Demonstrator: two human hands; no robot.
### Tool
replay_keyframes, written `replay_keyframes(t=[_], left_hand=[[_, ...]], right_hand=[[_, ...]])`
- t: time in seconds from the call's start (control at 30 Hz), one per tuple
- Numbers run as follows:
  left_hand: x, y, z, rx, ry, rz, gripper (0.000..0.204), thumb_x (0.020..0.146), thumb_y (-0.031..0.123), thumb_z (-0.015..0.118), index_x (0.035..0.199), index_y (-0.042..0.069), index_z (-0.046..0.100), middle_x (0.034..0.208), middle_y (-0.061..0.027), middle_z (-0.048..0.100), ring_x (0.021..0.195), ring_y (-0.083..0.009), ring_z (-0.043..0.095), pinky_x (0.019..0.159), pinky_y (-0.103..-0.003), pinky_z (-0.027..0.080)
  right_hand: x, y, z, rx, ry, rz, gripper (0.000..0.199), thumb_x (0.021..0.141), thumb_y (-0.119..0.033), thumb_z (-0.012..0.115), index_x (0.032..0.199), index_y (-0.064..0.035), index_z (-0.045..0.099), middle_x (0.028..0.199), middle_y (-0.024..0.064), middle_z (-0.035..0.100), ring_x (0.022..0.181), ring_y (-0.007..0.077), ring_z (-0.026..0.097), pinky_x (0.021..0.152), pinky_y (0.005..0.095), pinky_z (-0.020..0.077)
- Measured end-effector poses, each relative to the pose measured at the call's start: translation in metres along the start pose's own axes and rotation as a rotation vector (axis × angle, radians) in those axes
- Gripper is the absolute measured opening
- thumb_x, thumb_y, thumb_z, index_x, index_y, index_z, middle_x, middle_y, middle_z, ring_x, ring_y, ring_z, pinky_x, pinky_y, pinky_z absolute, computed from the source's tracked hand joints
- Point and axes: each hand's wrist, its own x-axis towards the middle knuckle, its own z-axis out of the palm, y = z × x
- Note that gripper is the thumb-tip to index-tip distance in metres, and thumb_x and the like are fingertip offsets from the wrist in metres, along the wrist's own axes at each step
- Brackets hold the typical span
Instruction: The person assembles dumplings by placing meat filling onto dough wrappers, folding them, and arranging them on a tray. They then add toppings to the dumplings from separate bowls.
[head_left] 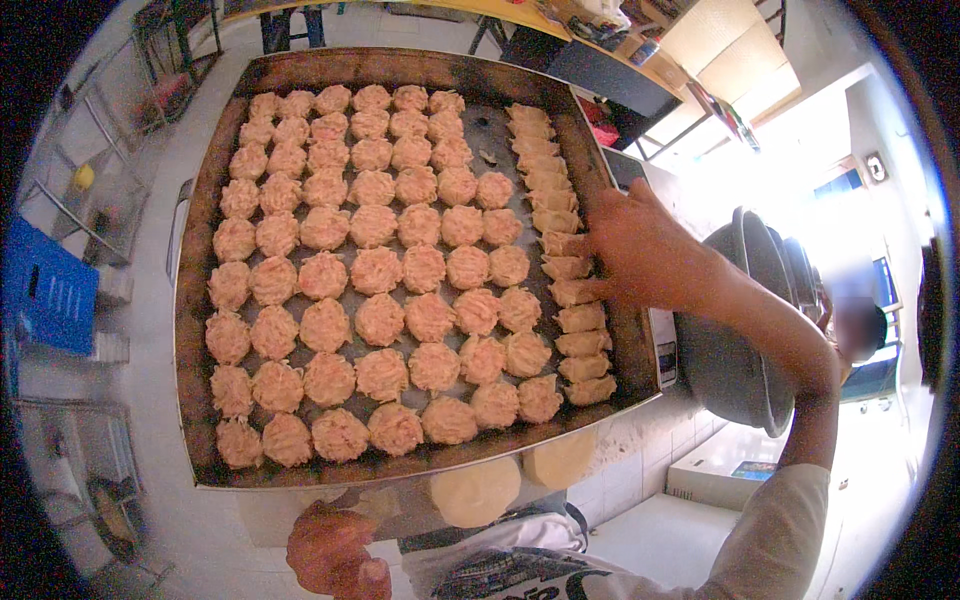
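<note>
A large square metal tray (pixel 400 478) fills the middle. Rows of round, crinkly pinkish dumplings (pixel 377 270) cover most of it. Along its right side runs a column of narrow folded dumplings (pixel 582 343). My right hand (pixel 645 248) reaches in over the tray's right wall. Its fingers close about a folded dumpling midway down that column; the fingertips are partly hidden. Below the tray's front edge, my left hand (pixel 335 552) is closed with fingers curled. Beside it is a thin pale piece (pixel 380 502); whether the hand holds it is unclear.
Pale yellow round discs (pixel 476 492) lie just under the tray's front edge. To the right stands a big dark pot (pixel 740 320), with another person (pixel 858 325) beyond. A blue crate (pixel 55 285) is at far left. A cluttered table (pixel 520 12) stands at the back.
</note>
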Motion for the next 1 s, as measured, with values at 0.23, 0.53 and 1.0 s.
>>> replay_keyframes(t=[0.23,0.53,1.0], left_hand=[[0.005,0.002,0.013,-0.175,0.117,-0.034,0.061,0.079,0.054,0.078,0.097,0.0,0.057,0.087,-0.0071,0.056,0.076,-0.0212,0.053,0.059,-0.034,0.041],[0.001,0.007,0.008,-0.077,0.066,0.009,0.067,0.078,0.063,0.077,0.098,0.001,0.061,0.088,-0.0091,0.058,0.079,-0.0211,0.054,0.065,-0.032,0.045],[-0.008,-0.007,0.009,0.012,0.142,-0.101,0.072,0.076,0.063,0.08,0.102,0.001,0.056,0.091,-0.0085,0.054,0.085,-0.0224,0.057,0.067,-0.033,0.05]], right_hand=[[0.031,0.024,0.013,-0.072,0.131,0.091,0.032,0.077,-0.04,0.078,0.084,-0.0087,0.074,0.086,0.0131,0.066,0.105,0.0323,0.059,0.092,0.0498,0.0397],[0.06,0.053,0.002,-0.053,0.131,0.099,0.02,0.076,-0.029,0.075,0.077,-0.0092,0.074,0.082,0.0152,0.068,0.099,0.0333,0.063,0.085,0.05,0.0371],[0.121,0.091,0.026,-0.111,0.259,0.148,0.02,0.076,-0.026,0.069,0.082,-0.007,0.073,0.084,0.0174,0.069,0.092,0.0386,0.067,0.081,0.0579,0.0394]])
